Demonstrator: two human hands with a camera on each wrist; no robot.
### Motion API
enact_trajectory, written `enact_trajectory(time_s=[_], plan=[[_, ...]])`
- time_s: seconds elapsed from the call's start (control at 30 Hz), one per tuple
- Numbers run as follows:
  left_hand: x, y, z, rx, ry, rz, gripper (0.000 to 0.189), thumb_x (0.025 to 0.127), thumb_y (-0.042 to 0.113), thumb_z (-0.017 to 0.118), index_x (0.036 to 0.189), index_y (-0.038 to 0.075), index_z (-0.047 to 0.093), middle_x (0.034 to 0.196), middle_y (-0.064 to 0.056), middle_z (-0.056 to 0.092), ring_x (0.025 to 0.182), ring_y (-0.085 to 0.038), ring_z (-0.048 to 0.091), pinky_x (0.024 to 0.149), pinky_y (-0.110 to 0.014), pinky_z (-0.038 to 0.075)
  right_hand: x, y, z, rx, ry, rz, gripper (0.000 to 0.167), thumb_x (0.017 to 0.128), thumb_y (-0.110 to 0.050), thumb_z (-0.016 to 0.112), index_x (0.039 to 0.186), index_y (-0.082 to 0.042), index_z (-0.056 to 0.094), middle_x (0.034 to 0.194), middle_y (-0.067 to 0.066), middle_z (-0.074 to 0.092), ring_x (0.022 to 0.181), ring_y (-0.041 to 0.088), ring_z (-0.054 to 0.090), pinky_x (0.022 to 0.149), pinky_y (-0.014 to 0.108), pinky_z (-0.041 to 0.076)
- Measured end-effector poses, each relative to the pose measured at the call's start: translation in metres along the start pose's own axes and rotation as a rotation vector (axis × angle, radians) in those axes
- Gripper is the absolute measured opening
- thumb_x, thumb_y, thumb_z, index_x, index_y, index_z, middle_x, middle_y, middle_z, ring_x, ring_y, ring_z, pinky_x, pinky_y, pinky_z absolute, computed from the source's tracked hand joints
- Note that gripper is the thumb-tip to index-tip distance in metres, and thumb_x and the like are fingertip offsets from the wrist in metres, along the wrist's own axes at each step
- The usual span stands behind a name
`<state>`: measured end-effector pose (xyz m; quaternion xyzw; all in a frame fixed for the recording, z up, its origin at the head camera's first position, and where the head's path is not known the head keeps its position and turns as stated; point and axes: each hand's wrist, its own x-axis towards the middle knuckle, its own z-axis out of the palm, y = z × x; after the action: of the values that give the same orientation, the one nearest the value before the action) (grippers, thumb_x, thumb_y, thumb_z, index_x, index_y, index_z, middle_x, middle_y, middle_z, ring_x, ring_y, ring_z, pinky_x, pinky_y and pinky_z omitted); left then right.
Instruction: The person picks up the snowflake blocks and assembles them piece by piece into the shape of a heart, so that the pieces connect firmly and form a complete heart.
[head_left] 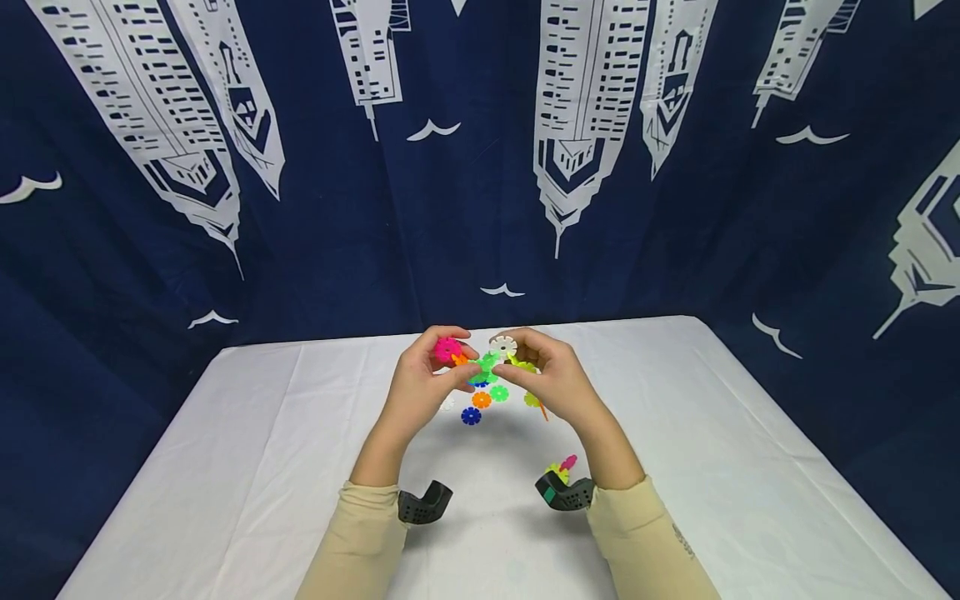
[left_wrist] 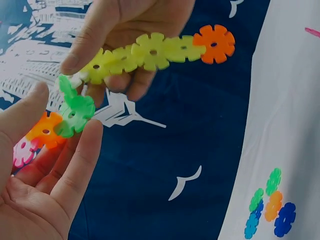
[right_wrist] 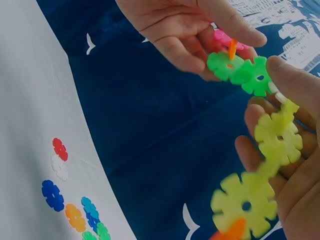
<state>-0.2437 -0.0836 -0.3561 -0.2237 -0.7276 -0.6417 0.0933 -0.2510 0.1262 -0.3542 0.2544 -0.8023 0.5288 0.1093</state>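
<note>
Both hands are raised over the table, holding a chain of slotted plastic flower discs. My left hand [head_left: 422, 382] grips the end with a pink disc [head_left: 443, 344], an orange disc [left_wrist: 40, 131] and green discs [left_wrist: 80, 119]. Thumb and fingers of my right hand [head_left: 553, 379] pinch the chain near a white disc [head_left: 503, 339], which is mostly covered in the wrist views. From there several yellow discs [right_wrist: 270, 131] run along the right fingers to an orange disc [left_wrist: 222, 54] at the far end. The two thumbs are close together at the green discs.
Loose discs lie on the white-covered table [head_left: 315, 467] beyond the hands, among them a blue disc [head_left: 466, 419], an orange disc [head_left: 476, 402] and a green disc [head_left: 494, 396]. A joined pink-and-yellow piece [head_left: 569, 461] lies near the right wrist. A dark blue patterned curtain [head_left: 450, 217] hangs behind.
</note>
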Motion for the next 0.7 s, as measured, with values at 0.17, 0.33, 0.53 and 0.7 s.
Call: enact_trajectory(time_s=[0.17,0.33,0.53,0.7], plan=[[0.0003,-0.0004,-0.0023,-0.108,0.055,-0.029,0.033,0.087,-0.002,0.073,0.117,0.005,0.058,0.104,-0.023,0.068,0.077,-0.016,0.069,0.07,-0.035,0.063,0.0011,0.005,-0.0019,-0.002,-0.041,0.03,0.04,0.088,-0.014,0.077,0.125,-0.008,0.063,0.113,0.014,0.07,0.101,0.024,0.066,0.092,0.028,0.056],[0.0,0.0007,-0.0037,-0.158,0.077,-0.053,0.035,0.088,-0.002,0.071,0.119,0.003,0.056,0.105,-0.023,0.067,0.078,-0.014,0.07,0.072,-0.035,0.063,0.0016,0.0071,-0.0028,0.029,-0.047,0.063,0.034,0.091,-0.013,0.073,0.123,-0.008,0.064,0.114,0.014,0.072,0.095,0.02,0.07,0.083,0.022,0.058],[0.0002,0.0008,-0.0036,-0.16,0.085,-0.06,0.038,0.089,-0.001,0.071,0.122,0.004,0.054,0.104,-0.02,0.068,0.078,-0.012,0.07,0.071,-0.034,0.063,0.0019,0.0083,-0.0029,0.094,-0.061,0.036,0.034,0.093,-0.008,0.069,0.126,-0.007,0.062,0.11,0.016,0.073,0.082,0.017,0.069,0.076,0.026,0.06],[0.0007,0.0005,-0.0042,-0.159,0.082,-0.068,0.04,0.09,-0.002,0.07,0.125,0.005,0.053,0.11,-0.026,0.066,0.078,-0.011,0.07,0.071,-0.032,0.063,0.0019,0.0087,-0.0032,0.083,-0.04,0.041,0.034,0.092,-0.011,0.071,0.125,-0.008,0.064,0.109,0.015,0.073,0.078,0.016,0.069,0.074,0.024,0.059]])
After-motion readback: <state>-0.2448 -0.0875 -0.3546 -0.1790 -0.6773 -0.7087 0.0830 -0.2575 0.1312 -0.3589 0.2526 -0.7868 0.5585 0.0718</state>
